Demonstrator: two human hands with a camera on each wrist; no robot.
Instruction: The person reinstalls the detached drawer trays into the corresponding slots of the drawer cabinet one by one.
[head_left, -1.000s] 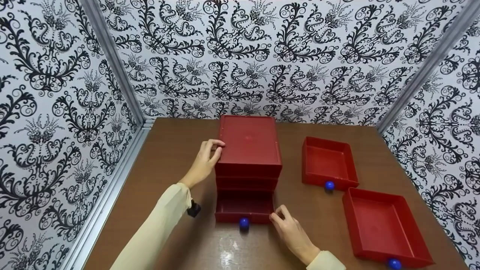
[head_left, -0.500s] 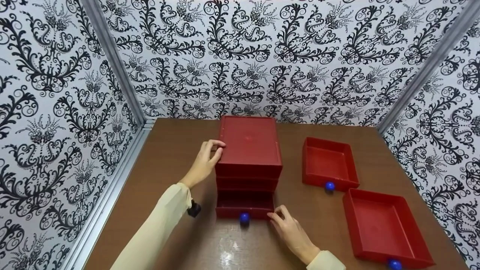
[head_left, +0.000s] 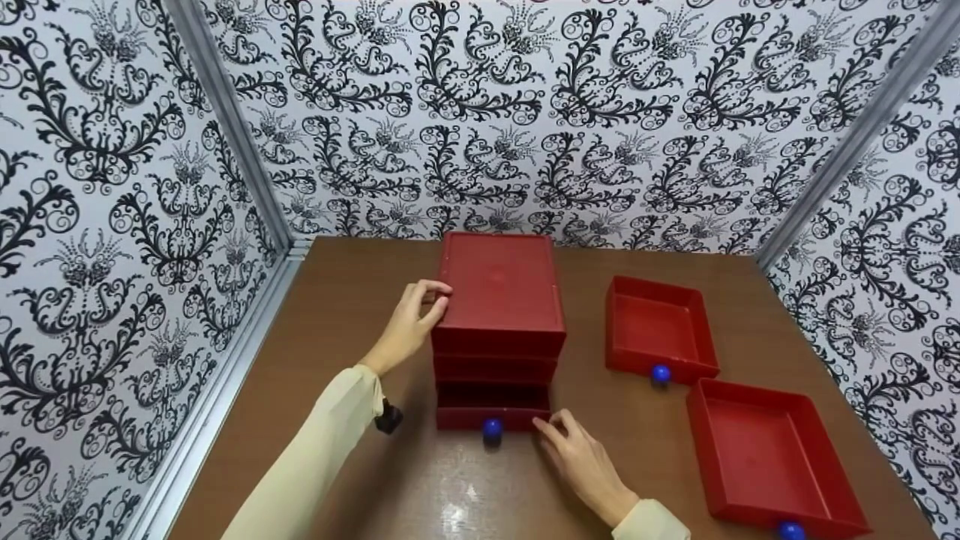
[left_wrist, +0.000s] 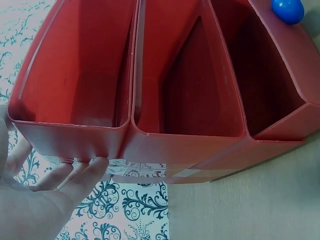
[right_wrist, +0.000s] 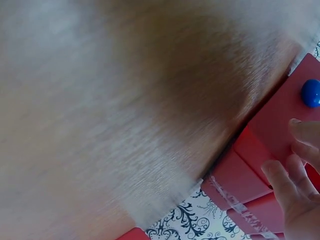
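Note:
A red drawer cabinet (head_left: 499,281) stands on the table, its upper two slots without drawers. In the bottom slot sits a red drawer (head_left: 461,418), pulled partly out, with a round blue knob (head_left: 492,428) on its front. My left hand (head_left: 407,326) holds the cabinet at its upper left edge; the left wrist view shows bent fingers (left_wrist: 82,175) against the side wall. At the drawer's right front corner my right hand (head_left: 589,466) pinches the red plastic. The right wrist view has fingertips (right_wrist: 305,131) on the front face, near the knob.
Two loose red drawers with blue knobs lie on the table at right: a farther drawer (head_left: 660,326) and a nearer drawer (head_left: 769,450), almost corner to corner. Patterned walls (head_left: 495,112) enclose the brown table (head_left: 352,300) at the back and sides.
The bottom drawer has slid farther into the cabinet, its knob moving away from me. My right fingertips have moved in with it. The left hand keeps its place on the cabinet.

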